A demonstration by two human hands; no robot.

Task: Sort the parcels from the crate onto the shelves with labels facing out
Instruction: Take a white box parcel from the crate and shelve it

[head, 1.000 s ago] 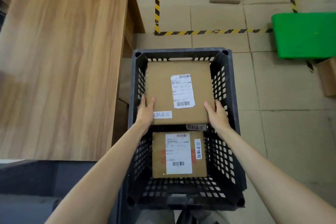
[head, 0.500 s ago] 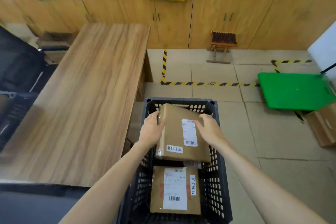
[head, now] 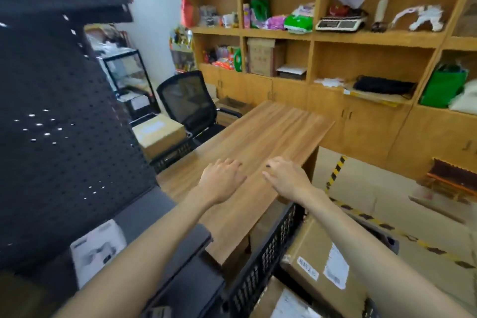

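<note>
At the lower right edge of the view, a black lattice crate [head: 268, 248] is seen, with two cardboard parcels inside it: a large parcel [head: 320, 253] is propped at a tilt, its white shipping label [head: 335, 270] turned upward, and a second parcel [head: 281, 302] with a blurred label lies nearer, lower in the crate. Neither parcel is touched by a hand. Above the near end of the wooden table [head: 260, 142], both forearms are stretched forward; the left hand [head: 222, 178] is held palm down with its fingers loosely spread and nothing in it, and the right hand [head: 286, 178] is likewise empty, its fingers relaxed and slightly bent. To the left, a black perforated rack [head: 59, 116] is seen, blurred. Beyond the table's left side another black crate [head: 173, 153] holds a cardboard box [head: 160, 134], and a black mesh office chair [head: 188, 103] stands behind it. Farthest off, wooden wall shelves [head: 335, 36] are filled with assorted goods.
</note>
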